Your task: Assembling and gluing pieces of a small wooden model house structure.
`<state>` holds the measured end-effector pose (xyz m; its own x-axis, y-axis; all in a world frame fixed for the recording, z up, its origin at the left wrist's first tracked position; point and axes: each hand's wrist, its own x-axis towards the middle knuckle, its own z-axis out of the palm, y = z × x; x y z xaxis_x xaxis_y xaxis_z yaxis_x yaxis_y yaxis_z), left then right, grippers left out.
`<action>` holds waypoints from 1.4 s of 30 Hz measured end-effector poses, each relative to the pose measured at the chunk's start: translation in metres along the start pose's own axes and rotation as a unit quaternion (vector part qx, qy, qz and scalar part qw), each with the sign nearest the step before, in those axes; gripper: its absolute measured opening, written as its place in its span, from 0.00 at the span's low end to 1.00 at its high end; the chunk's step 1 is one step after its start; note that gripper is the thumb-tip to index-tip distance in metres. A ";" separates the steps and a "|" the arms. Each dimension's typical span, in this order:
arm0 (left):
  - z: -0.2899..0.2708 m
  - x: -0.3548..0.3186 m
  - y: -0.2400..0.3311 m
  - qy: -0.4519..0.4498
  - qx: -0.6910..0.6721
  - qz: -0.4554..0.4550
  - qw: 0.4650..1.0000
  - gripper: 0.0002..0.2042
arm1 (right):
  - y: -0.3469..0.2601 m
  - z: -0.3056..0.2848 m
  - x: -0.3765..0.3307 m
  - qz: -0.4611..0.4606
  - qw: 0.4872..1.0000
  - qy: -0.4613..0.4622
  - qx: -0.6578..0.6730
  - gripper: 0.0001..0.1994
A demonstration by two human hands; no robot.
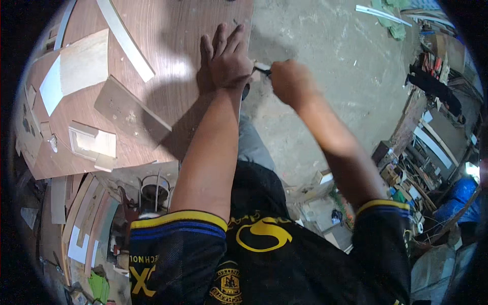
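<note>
A large brown wooden board [168, 30] lies flat before me, its right edge over the concrete floor. My left hand [225, 58] rests palm down on the board near that edge, fingers spread. My right hand [291, 81] is closed on a small dark-handled tool [262, 68] whose light tip points at the board's edge, right beside my left thumb. What the tip touches is hidden by my hands.
Loose offcuts lie on the board: a long white strip [127, 40], a pale plywood panel [84, 63], a grey-brown piece [129, 109] and small blocks [94, 145]. Bare concrete floor [330, 46] spreads right. Cluttered scraps and tools [427, 152] line the right side; boards [81, 218] stack lower left.
</note>
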<state>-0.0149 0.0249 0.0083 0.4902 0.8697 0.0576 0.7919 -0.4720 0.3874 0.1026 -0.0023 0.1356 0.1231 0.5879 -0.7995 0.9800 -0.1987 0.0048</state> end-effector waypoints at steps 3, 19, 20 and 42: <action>0.005 0.006 0.003 0.040 -0.025 0.004 0.999 0.26 | 0.003 0.007 0.002 -0.050 0.998 0.023 0.039 0.13; 0.011 0.002 -0.001 0.069 -0.063 0.004 0.996 0.29 | -0.011 -0.002 0.000 -0.007 0.999 0.051 -0.005 0.12; 0.013 0.002 0.000 0.070 -0.052 0.014 0.996 0.29 | -0.010 -0.004 -0.003 0.002 0.998 0.058 -0.006 0.11; 0.019 0.008 0.000 0.125 -0.059 -0.004 0.990 0.20 | -0.007 0.021 0.015 -0.008 0.996 0.062 0.063 0.12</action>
<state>-0.0039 0.0290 -0.0091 0.3676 0.8886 0.2743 0.7404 -0.4582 0.4918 0.0947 -0.0090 0.1112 0.1335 0.6819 -0.7192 0.9554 -0.2815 -0.0896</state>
